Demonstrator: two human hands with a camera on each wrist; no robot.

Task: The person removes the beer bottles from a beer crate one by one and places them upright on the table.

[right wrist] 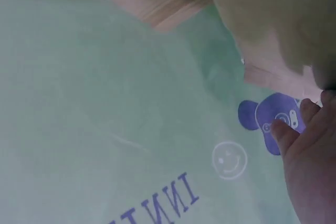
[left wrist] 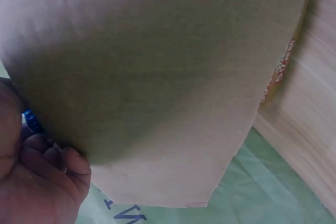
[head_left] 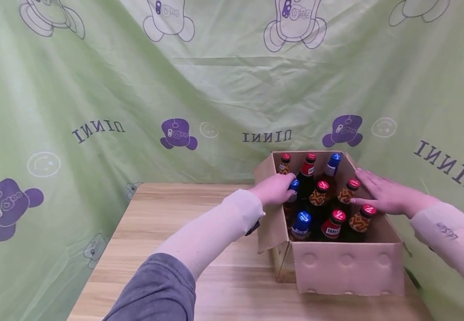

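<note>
An upright cardboard box (head_left: 283, 263) stands on the table's right side, holding several dark bottles with red or blue foil tops. My left hand (head_left: 275, 189) reaches over the box's left wall and grips a blue-topped bottle (head_left: 293, 185) by its neck. In the left wrist view, curled fingers (left wrist: 50, 174) sit beside the cardboard flap (left wrist: 173, 103), with a bit of blue foil behind them. My right hand (head_left: 388, 194) rests on the box's right edge, fingers extended and thumb over the inside. Its fingers (right wrist: 286, 135) also show in the right wrist view.
The box's front flap (head_left: 348, 267) hangs down outward, and its left flap (head_left: 269, 229) leans out. Wooden tabletop (head_left: 167, 218) stretches to the left of the box. A green printed curtain (head_left: 223, 89) hangs behind the table.
</note>
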